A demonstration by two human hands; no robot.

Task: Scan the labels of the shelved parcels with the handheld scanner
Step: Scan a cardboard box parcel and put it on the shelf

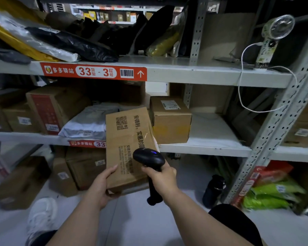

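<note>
At the centre of the frame the left hand (100, 188) grips the lower corner of a flat cardboard parcel (130, 148), fingers curled under it, tilted before the middle shelf (203, 148); the right hand (163, 177) is wrapped around the black scanner (148, 159), its head over the parcel's face

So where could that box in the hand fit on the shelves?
The middle shelf has a bare white patch right of the small box, up to the post. Left of that box it is packed with a grey bag and cartons. The top shelf is bare near the fan, crowded leftward.
</note>
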